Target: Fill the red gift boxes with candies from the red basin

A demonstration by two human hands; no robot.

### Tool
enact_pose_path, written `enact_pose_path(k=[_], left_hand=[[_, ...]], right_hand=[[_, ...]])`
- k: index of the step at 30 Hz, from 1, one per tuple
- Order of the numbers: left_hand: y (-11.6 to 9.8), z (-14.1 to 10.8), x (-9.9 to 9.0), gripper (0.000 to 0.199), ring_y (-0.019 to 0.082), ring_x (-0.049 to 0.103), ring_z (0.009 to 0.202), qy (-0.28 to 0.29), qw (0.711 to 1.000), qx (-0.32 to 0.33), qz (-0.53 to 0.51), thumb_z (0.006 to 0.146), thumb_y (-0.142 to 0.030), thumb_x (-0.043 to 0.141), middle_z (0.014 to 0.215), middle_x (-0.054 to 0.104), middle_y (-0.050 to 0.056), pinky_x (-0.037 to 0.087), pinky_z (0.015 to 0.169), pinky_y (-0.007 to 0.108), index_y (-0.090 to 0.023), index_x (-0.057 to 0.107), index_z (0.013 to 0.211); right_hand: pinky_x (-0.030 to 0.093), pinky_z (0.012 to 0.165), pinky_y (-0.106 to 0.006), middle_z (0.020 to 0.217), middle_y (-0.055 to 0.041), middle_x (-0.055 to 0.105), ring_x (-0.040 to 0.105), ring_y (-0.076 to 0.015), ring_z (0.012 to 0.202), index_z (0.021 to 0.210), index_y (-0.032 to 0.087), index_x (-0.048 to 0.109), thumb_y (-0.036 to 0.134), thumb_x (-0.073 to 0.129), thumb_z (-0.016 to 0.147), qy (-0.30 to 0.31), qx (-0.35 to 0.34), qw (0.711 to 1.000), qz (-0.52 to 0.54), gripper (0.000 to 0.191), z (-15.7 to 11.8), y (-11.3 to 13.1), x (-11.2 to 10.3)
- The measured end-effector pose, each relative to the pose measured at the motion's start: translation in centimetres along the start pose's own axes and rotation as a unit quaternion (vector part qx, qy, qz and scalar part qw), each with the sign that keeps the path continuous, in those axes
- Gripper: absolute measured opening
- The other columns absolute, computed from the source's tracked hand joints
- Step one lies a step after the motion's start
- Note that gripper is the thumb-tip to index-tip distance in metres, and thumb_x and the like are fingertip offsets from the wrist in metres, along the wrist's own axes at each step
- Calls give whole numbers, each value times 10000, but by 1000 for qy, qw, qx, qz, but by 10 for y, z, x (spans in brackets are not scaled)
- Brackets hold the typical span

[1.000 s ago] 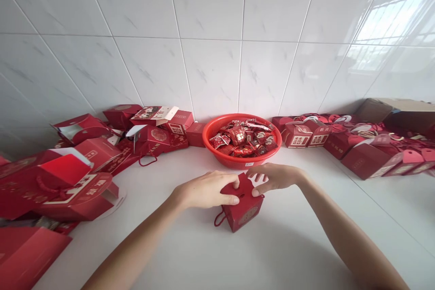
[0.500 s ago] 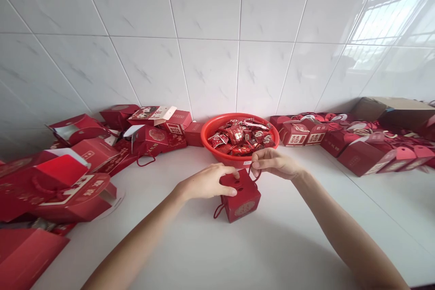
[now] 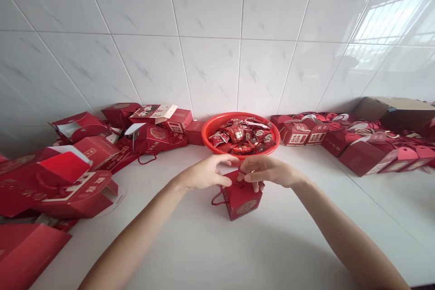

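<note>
My left hand (image 3: pixel 203 173) is open, my right hand's (image 3: pixel 273 172) grip I cannot tell; weak support may tip the red box (image 3: pixel 242 201).

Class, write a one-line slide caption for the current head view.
Left hand and right hand at a red box, in front of a red basket of wrapped packets.

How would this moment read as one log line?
left hand: at red box, left edge | right hand: over box top | red basket: beyond box, holding packets
</note>
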State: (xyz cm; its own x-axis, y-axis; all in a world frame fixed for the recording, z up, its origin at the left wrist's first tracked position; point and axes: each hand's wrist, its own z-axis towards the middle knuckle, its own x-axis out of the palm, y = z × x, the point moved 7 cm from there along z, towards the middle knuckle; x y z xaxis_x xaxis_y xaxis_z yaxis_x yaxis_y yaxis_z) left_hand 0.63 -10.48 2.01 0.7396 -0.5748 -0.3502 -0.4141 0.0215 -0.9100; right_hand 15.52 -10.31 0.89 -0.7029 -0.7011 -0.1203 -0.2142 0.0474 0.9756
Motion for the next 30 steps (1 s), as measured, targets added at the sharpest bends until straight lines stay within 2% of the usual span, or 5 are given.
enact_pose_path(k=[8, 15, 20, 24, 30], left_hand=[[-29, -15, -9, 425, 247, 668, 1074, -25, 953, 103, -285, 796, -234, 735, 1358, 568, 118, 548, 960, 480, -196, 616, 1202], [-34, -16, 13, 364, 280, 640, 1168, 6, 959, 111, -260, 845, -279, 720, 1297, 628, 111, 512, 1025, 478, -195, 623, 1186], [-41, -23, 25, 452, 310, 509, 1357, 20, 952, 161, -260, 839, -263, 721, 1435, 555, 114, 448, 1106, 474, -221, 586, 1268], [-42, -24, 29, 519, 330, 414, 1435, 27, 952, 186, -242, 833, -258, 721, 1484, 514, 114, 434, 1123, 476, -230, 558, 1325], [-45, -26, 26, 506, 318, 486, 1380, -13, 964, 184, -190, 865, -256, 693, 1506, 496, 110, 486, 1064, 436, -235, 530, 1344]], right_hand=[[457, 553, -257, 678, 6, 653, 575, -110, 565, 828, 156, 671, 463, 770, 779, -63, -47, 997, -8, 326, -5, 11, -2], [521, 672, -303, 793, -13, 703, 660, -154, 708, 971, 192, 590, 361, 830, 736, -106, -89, 988, 75, 375, -16, 23, 0], [538, 781, -352, 845, -11, 712, 702, -192, 834, 1010, 222, 514, 288, 824, 729, -139, -117, 981, 65, 424, -19, 25, 6], [550, 674, -328, 816, 5, 690, 691, -176, 724, 1016, 225, 504, 270, 778, 742, -154, -114, 980, 61, 390, -21, 25, 5], [527, 595, -298, 755, 9, 659, 660, -155, 637, 932, 205, 599, 259, 741, 726, -212, -142, 967, 20, 256, -31, 36, -18]])
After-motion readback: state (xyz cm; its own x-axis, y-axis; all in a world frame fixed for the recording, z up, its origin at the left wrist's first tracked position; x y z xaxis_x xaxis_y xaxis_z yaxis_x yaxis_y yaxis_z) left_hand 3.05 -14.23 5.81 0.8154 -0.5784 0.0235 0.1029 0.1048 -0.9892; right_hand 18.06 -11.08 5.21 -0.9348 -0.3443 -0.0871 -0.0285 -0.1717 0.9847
